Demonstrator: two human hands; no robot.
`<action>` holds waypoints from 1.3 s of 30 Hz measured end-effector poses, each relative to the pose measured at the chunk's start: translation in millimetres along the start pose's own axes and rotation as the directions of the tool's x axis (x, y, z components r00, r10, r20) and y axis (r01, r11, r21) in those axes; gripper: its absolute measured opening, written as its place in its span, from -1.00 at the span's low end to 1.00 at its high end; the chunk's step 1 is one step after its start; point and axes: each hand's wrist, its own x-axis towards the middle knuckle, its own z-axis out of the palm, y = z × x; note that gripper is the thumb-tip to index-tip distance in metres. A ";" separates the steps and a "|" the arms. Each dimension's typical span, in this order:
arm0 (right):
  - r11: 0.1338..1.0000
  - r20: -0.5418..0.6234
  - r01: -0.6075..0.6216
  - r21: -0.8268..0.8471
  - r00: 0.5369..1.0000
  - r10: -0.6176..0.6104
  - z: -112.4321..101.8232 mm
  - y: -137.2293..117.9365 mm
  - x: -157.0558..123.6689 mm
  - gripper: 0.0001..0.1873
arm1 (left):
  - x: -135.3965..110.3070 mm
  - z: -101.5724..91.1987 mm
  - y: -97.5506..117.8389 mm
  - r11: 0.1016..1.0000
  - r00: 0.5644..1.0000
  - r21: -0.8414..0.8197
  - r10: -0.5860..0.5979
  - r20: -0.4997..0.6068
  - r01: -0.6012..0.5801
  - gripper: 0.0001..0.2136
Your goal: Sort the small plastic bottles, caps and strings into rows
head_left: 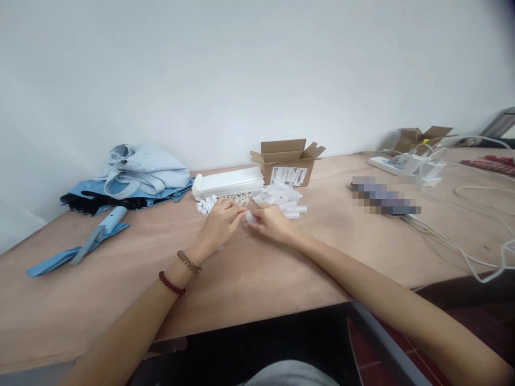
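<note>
Both hands meet over the table in front of a pile of small parts. My right hand (pixel 271 221) is closed on a small translucent plastic tube (pixel 250 216), held with its end toward the left. Close beside that end, my left hand (pixel 225 220) pinches with thumb and forefinger; what lies between those fingertips is too small to make out. Just behind my right hand lies a heap of similar translucent tubes (pixel 284 194). Small white pieces (pixel 206 205) lie behind my left hand, with cream-coloured looped pieces (pixel 240 199) between the two heaps.
A stack of white flat sheets (pixel 229 180) and an open cardboard box (pixel 287 163) stand behind the heaps. Leftward lie a light-blue bag (pixel 148 169), a blue umbrella (pixel 171 197) and a blue sleeve (pixel 108 222). Rightward are a blurred-out phone-like object (pixel 384 197), a power strip (pixel 406 165) and cables (pixel 462 252).
</note>
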 end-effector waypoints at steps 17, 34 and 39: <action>1.000 -0.015 0.031 0.006 0.999 -0.031 6.9 -0.7 -1.4 -0.80 | 3.0 -3.6 11.5 0.953 0.947 -0.117 -0.254 0.196 0.280 -0.87; 0.914 -0.149 0.038 0.404 0.989 0.025 14.0 0.8 0.6 -0.87 | 4.1 -4.7 5.1 0.876 0.878 -0.145 -0.424 0.223 0.460 -0.81; 0.641 -0.017 -0.117 0.759 0.980 0.199 4.8 2.3 5.5 -0.78 | 2.9 -11.0 -0.8 0.953 0.949 -0.125 -0.251 0.190 0.277 -0.76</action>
